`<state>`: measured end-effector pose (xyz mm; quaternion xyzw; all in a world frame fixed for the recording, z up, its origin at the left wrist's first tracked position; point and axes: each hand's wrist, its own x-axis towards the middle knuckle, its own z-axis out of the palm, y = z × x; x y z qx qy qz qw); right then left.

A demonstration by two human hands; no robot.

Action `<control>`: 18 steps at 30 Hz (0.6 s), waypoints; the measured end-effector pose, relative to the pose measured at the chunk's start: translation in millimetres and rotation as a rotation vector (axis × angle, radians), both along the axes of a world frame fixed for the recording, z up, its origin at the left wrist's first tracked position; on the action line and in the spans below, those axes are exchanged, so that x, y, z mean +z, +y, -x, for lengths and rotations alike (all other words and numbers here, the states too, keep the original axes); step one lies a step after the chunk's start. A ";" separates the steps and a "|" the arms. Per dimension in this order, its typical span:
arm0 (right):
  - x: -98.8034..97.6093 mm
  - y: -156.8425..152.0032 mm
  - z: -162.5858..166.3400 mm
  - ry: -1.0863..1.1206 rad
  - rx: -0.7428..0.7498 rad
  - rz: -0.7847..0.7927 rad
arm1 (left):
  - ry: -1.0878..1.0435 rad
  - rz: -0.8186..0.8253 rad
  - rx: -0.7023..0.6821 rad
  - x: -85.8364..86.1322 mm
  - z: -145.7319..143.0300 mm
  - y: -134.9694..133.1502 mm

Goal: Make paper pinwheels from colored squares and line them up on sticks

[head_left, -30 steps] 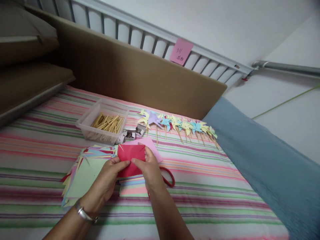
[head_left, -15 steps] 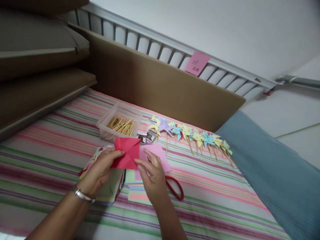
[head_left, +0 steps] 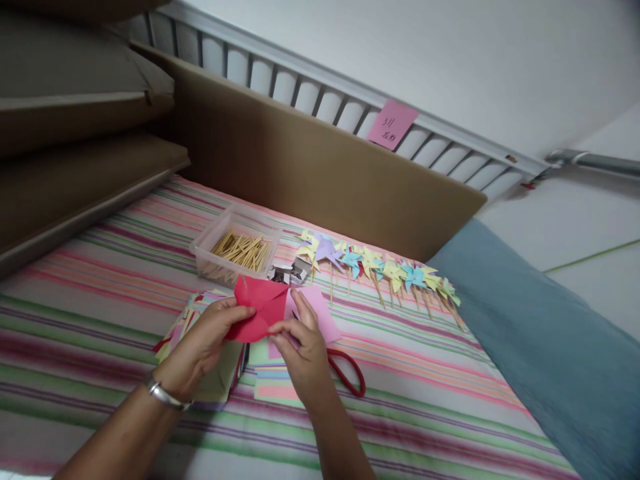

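Note:
A red square of paper (head_left: 260, 303) with slits running in from its corners is held above the striped cloth. My left hand (head_left: 210, 337) grips its left side, thumb on top. At its lower right corner, my right hand (head_left: 300, 343) pinches the edge between thumb and fingers. Beneath the hands lie a stack of cut coloured papers (head_left: 220, 373) on the left and a fan of pastel sheets (head_left: 275, 383) on the right. A pink sheet (head_left: 323, 317) lies behind my right hand. Red-handled scissors (head_left: 350, 373) show only a handle loop beside my right wrist.
A clear plastic box (head_left: 203, 260) holds short wooden sticks (head_left: 243, 250). Small open boxes (head_left: 290, 272) stand next to it. Several paper pinwheels on sticks (head_left: 370, 260) lie in a row. A brown board (head_left: 320, 167) rises behind; stacked brown padded pieces (head_left: 85, 160) stand left.
The red paper has turned and tilted slightly, its right corner now nearer my right fingers. My right hand has shifted a little, and the whole view has moved slightly.

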<state>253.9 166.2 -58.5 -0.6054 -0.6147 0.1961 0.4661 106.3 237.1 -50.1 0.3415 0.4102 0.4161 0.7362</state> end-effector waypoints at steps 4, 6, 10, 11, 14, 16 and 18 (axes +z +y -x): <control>2.9 1.3 0.4 0.116 -0.056 0.092 | -0.006 0.026 -0.098 -1.3 -8.3 -5.2; 5.0 1.6 0.9 0.120 -0.067 0.108 | 0.014 0.015 -0.100 -3.5 -12.0 -7.1; 7.1 2.0 1.2 0.103 -0.112 0.110 | 0.053 -0.016 -0.117 -5.9 -16.8 -9.9; 7.2 2.1 1.1 0.104 -0.125 0.115 | 0.057 -0.022 -0.125 -5.9 -17.3 -10.3; 7.3 2.1 0.7 0.095 -0.143 0.131 | 0.064 -0.034 -0.145 -5.0 -17.8 -10.7; 7.9 2.0 0.5 0.074 -0.134 0.127 | 0.067 -0.038 -0.162 -4.4 -17.7 -10.6; 8.6 1.8 0.6 0.059 -0.129 0.117 | 0.069 -0.038 -0.167 -4.1 -17.4 -10.6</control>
